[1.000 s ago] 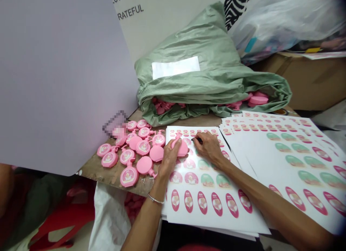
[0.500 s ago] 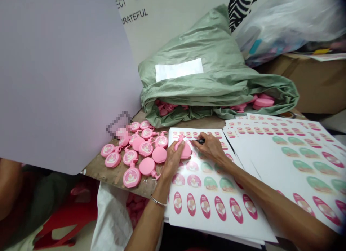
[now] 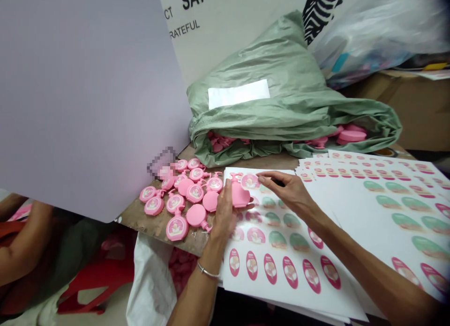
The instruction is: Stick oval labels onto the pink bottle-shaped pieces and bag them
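Observation:
My left hand (image 3: pixel 225 212) grips a pink bottle-shaped toy piece (image 3: pixel 240 195) over the sticker sheet (image 3: pixel 281 279). My right hand (image 3: pixel 290 190) pinches a round pink sticker (image 3: pixel 250 181) at its fingertips, right beside the top of that piece. The sheet under both hands carries rows of pink and green oval stickers. Just left of my left hand lies a cluster of pink pieces (image 3: pixel 183 197), several with round stickers on them.
A green bag (image 3: pixel 281 96) with more pink pieces in its mouth lies behind the sheets. Further sticker sheets (image 3: pixel 390 195) fan out to the right. A large lilac board (image 3: pixel 80 96) fills the left. Another person's arm (image 3: pixel 21 241) shows at lower left beside a red plastic chair (image 3: pixel 94 279).
My right hand has lifted off the sheet with a round sticker and brought it to the pink piece. My left hand has tilted the piece upward. The view has shifted slightly.

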A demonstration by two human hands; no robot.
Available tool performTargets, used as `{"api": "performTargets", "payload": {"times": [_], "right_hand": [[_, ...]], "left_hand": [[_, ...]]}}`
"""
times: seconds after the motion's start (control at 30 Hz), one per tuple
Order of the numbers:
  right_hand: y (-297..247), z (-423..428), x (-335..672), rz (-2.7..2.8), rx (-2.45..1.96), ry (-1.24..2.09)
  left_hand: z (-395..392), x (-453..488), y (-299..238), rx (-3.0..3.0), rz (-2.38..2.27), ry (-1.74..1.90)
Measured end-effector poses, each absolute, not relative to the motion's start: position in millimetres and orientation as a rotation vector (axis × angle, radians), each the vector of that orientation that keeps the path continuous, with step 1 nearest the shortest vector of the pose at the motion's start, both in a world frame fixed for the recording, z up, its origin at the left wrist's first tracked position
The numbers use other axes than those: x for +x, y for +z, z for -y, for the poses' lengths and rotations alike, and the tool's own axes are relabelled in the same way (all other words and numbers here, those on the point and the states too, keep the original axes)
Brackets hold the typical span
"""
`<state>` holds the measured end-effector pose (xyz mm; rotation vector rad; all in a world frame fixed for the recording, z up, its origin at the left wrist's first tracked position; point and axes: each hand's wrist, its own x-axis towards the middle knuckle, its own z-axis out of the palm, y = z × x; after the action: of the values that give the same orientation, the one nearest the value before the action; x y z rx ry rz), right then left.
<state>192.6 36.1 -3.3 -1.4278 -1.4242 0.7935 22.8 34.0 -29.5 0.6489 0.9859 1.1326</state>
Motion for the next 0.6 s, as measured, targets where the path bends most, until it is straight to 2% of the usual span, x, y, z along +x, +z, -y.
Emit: {"api": "performTargets", "payload": {"times": [0.2, 0.6], "right_hand": [[1.5, -9.9, 172.6, 1.493, -1.324, 0.834], [1.8, -11.0, 167.9, 1.522, -1.325, 0.787]], "left_hand": [[-22.5, 24.2, -17.0, 0.608, -0.908, 1.091], [-21.9, 22.1, -11.0, 0.630, -0.882, 1.109]]}}
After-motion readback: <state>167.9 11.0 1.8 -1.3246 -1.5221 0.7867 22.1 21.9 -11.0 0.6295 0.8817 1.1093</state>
